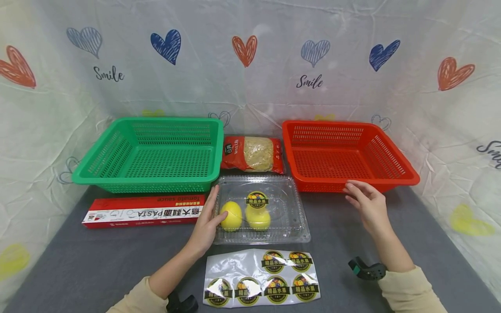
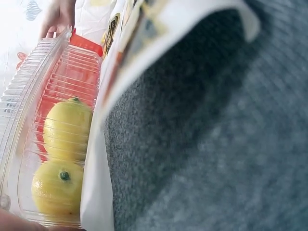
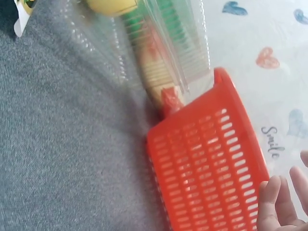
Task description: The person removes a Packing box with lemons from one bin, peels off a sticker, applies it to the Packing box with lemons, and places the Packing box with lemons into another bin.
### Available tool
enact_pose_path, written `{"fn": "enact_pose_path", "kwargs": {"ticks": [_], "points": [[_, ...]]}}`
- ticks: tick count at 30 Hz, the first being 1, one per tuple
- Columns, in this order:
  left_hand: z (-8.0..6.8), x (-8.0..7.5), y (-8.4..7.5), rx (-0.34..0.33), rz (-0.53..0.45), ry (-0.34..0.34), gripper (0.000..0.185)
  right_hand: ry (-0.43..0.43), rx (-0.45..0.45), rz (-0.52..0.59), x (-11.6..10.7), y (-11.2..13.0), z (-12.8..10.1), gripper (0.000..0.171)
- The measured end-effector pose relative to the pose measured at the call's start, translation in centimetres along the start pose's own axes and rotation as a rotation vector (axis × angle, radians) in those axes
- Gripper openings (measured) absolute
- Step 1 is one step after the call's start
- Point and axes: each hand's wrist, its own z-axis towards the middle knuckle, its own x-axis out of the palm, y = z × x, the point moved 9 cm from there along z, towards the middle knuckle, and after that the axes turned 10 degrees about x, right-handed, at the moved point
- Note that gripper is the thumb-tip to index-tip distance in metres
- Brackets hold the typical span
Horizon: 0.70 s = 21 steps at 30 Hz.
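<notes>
A clear plastic clamshell box sits in the middle of the table with its lid over two lemons. One round fruit sticker is on the lid. My left hand rests along the box's left side, its fingers extended and its thumb reaching over the near lemon. Off to the right, my right hand hovers at the front rim of the red basket, fingers loosely bent with nothing in them. The sticker sheet, bearing several round labels, lies in front of the box.
A green basket stands at the back left, with a red pasta box lying before it. Between the two baskets is a red bag of noodles. A white curtain printed with hearts surrounds the table.
</notes>
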Motion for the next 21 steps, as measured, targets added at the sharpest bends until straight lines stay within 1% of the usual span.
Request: {"fn": "enact_pose_path", "kwargs": {"ticks": [8,16,21], "points": [[-0.1,-0.1,-0.3,0.024,-0.042,-0.026,0.063,0.006,0.061,0.117,-0.9,-0.6,0.3,0.016],[-0.1,-0.2,-0.5,0.034,-0.066,-0.054,0.062,0.02,0.092,0.192,-1.6,-1.2,0.8,0.01],[-0.2,-0.3,-0.6,0.039,-0.067,-0.062,0.06,0.046,0.173,0.281,-1.8,-1.9,1.0,0.009]]}}
